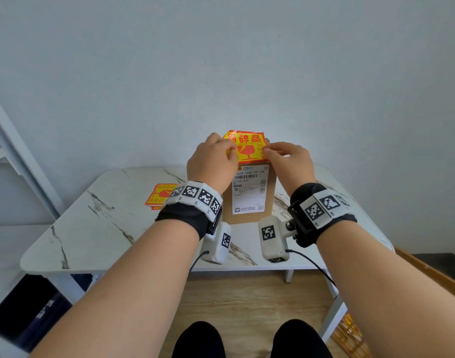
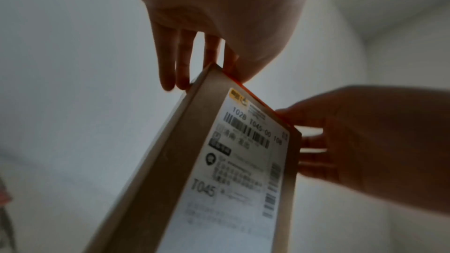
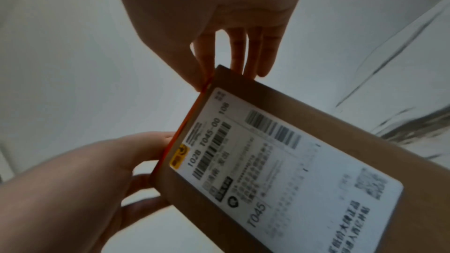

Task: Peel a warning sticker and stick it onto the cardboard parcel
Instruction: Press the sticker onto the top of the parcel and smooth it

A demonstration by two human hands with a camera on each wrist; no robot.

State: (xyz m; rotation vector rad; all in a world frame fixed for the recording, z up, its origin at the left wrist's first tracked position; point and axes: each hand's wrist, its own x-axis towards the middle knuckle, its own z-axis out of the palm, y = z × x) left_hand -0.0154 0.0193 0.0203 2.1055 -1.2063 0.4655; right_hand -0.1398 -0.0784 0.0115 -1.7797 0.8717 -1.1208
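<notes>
A brown cardboard parcel (image 1: 247, 218) with a white shipping label stands on the marble table (image 1: 105, 228), label side towards me. A red and yellow warning sticker (image 1: 248, 148) sits at its top end, and its upper edge curls up. My left hand (image 1: 226, 151) pinches the sticker's left edge. My right hand (image 1: 271, 151) pinches its right edge. In the left wrist view, the left hand's fingers (image 2: 170, 61) reach behind the parcel (image 2: 170, 161). The sticker's orange edge (image 2: 263, 101) shows above the label. The right wrist view shows the right hand's fingers (image 3: 255, 49) behind the parcel (image 3: 316, 118).
A stack of the same stickers (image 1: 159, 196) lies on the table to the left of the parcel. A pale wall rises just behind the table. A white frame (image 1: 19, 161) leans at the far left. Below the table's front edge are the wooden floor and my knees.
</notes>
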